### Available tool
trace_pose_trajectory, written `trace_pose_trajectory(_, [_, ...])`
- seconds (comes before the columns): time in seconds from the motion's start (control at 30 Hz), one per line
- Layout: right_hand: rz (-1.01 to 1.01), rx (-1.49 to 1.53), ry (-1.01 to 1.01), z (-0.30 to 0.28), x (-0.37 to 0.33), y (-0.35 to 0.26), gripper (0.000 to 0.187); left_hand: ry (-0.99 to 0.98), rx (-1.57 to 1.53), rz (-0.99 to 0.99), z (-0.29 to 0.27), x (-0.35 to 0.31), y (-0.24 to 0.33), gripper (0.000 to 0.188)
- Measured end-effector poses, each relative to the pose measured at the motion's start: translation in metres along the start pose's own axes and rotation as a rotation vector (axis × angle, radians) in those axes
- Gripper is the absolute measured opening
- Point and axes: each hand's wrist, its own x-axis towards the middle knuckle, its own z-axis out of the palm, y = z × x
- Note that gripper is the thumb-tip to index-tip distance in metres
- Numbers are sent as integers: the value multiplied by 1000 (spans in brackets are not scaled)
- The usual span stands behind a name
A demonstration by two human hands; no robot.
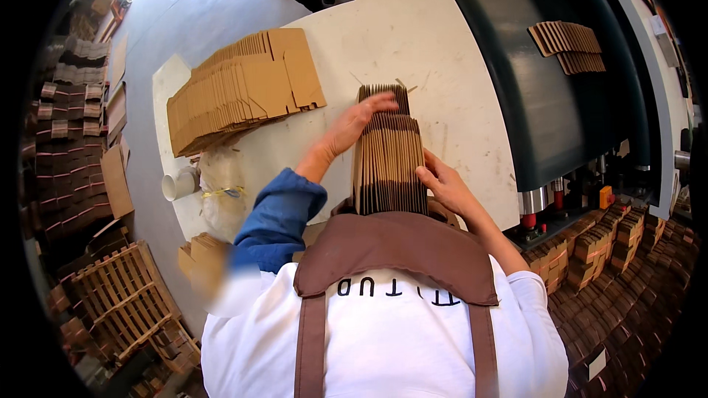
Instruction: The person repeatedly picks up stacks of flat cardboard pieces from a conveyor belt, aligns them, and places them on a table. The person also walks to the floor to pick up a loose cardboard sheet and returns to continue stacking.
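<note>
In front of my body a bundle of folded brown cardboard blanks (391, 158) stands on edge on the white table. Its far part sits lower than its near part, and dark bands cross it. My left hand (354, 125) lies at the far left of the bundle, its fingers stretched over the far part. Along the right side rests my right hand (447, 186), thumb apart at the edge and fingers partly hidden by the bundle. Neither hand is closed around it. The near end of the bundle meets my brown apron (398, 250).
A fanned pile of cardboard blanks (236, 92) lies on the table (424, 29) at the left, near a clear plastic bag (221, 184) and a white roll (178, 184). To the right runs a dark conveyor belt (509, 51) carrying several blanks (568, 44). Wooden pallets (122, 291) stand lower left.
</note>
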Motion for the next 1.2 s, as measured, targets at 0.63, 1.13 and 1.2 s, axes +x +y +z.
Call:
trace_pose_trajectory(0.63, [168,717,117,42,15,10,59,656,693,6,56,-77,8,47])
trace_pose_trajectory(1.13, [-3,-280,521,-22,1,81,84,490,1297,-337,178,-25,-7,53])
trace_pose_trajectory(1.2, [-20,-264,493,-11,-1,67,83,444,1286,-363,171,-35,-2,51])
